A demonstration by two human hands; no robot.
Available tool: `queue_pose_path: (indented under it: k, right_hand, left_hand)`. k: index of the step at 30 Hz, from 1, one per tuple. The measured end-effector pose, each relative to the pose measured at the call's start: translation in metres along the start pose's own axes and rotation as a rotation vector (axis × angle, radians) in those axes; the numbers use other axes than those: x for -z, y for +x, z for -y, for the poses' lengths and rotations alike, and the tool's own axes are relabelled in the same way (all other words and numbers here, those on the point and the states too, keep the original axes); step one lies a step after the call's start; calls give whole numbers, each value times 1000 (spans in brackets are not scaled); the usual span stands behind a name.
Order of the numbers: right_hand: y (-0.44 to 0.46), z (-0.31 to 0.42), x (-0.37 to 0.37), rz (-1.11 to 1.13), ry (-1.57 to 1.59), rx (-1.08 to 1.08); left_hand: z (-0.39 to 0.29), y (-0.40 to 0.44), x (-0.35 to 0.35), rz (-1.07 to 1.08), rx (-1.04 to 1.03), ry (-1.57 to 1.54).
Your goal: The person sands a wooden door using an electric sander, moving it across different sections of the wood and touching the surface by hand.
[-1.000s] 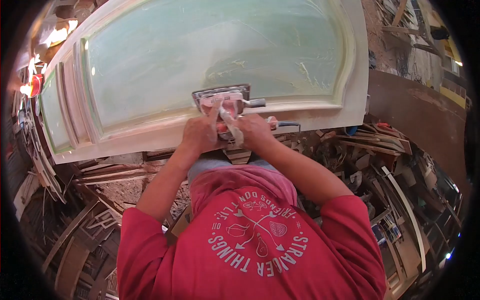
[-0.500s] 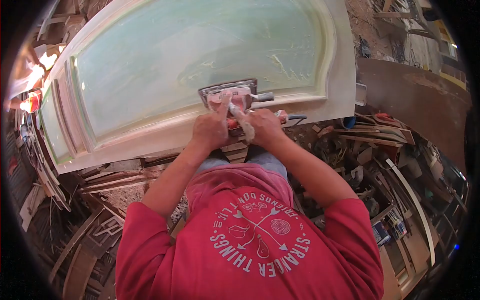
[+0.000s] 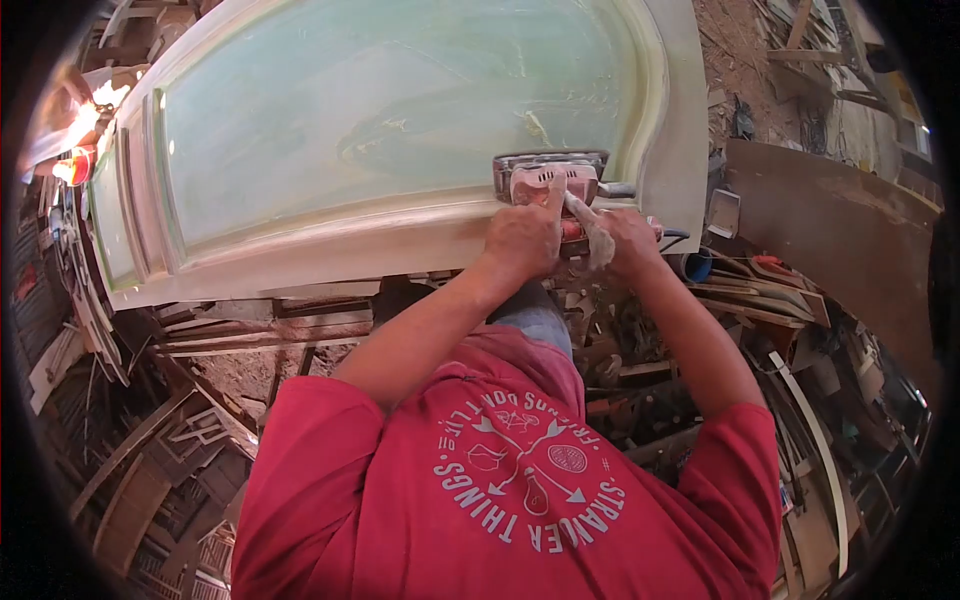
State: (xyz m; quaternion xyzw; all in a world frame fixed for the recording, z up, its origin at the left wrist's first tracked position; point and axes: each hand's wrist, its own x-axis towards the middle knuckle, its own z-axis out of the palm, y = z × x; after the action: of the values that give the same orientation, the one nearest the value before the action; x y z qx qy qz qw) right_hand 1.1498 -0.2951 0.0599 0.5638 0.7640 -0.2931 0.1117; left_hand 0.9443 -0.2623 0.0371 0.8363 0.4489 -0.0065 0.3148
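Note:
A dusty red power sander [image 3: 535, 182] with a flat rectangular pad rests on the lower edge of a wooden door panel [image 3: 330, 250]. My left hand [image 3: 522, 238] is closed around the sander's body from the left, its thumb pointing up along the casing. From the right, my right hand [image 3: 628, 240] wraps the rear handle, near where the dark cord leaves it. A pale, dusty strip of cloth or tape shows between the two hands. The panel has a greenish, smoothed recessed field [image 3: 380, 110] framed by moulding, with cracked-looking pale streaks near the sander.
Below and beside the panel lie stacked wood strips [image 3: 755, 295] and scrap pieces. A brown board [image 3: 830, 205] leans at the right. A blue round object [image 3: 697, 266] sits near the panel's lower right. An orange-red container [image 3: 73, 167] stands at the far left.
Both hands have carried the sander rightward along the panel's lower edge, toward its right corner. My grip looks the same.

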Motion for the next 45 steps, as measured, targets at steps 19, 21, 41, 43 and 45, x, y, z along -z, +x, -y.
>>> queue_pose_path:
  k: [19,21,41,43,45]
  right_hand:
    - [-21,-37,-15,-101,51,47]
    - [-24,-34,-4,-79,34,18]
    - [-25,-46,-28,-148,104,100]
    - [-22,-44,-31,-192,112,126]
    - [-25,-43,-35,-251,160,166]
  left_hand:
    - [-28,11,-14,15,13,108]
    - [-35,13,-11,40,24,136]
    - [-38,5,-17,-48,9,150]
    - [-39,4,-15,-42,15,137]
    - [-39,0,-8,-31,33,119]
